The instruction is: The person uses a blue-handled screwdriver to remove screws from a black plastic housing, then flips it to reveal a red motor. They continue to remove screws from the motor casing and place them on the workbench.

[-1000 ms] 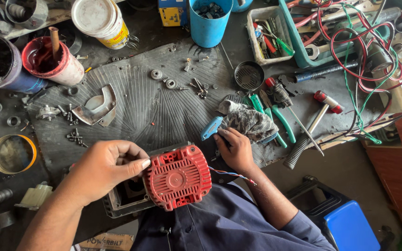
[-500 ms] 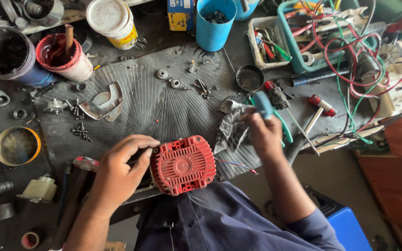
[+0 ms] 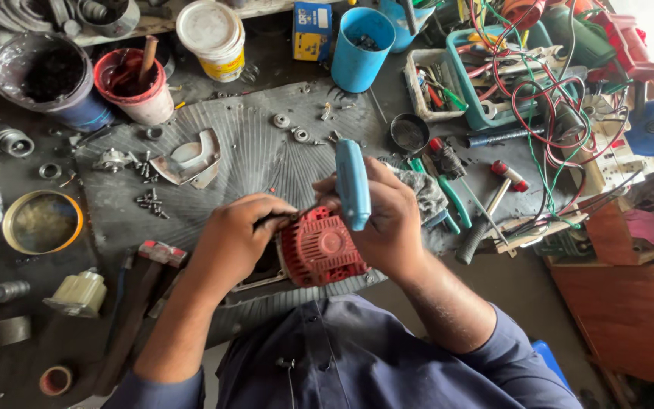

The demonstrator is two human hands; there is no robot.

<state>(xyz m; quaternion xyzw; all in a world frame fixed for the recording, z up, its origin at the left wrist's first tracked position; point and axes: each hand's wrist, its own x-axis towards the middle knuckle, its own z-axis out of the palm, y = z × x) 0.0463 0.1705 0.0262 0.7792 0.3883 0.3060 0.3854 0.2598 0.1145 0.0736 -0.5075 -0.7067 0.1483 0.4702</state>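
Head view, looking down on a cluttered workbench: near centre, a red ribbed motor cover [image 3: 321, 248] sitting at the near edge of a grey ribbed mat [image 3: 244, 155], just above the lap. Left hand [image 3: 235, 236] pressed against the cover's left side, fingers curled narrow around a thin dark piece too small to make out. Right hand [image 3: 387, 220] closed firmly around a blue-handled screwdriver [image 3: 353, 184], handle upright, tip hidden toward the cover's top. Far left, a red tub [image 3: 132, 86] beside a white bucket [image 3: 212, 34]; far centre, a blue cup [image 3: 361, 47]; right, a hammer [image 3: 486, 213] among tangled wires [image 3: 546, 98].
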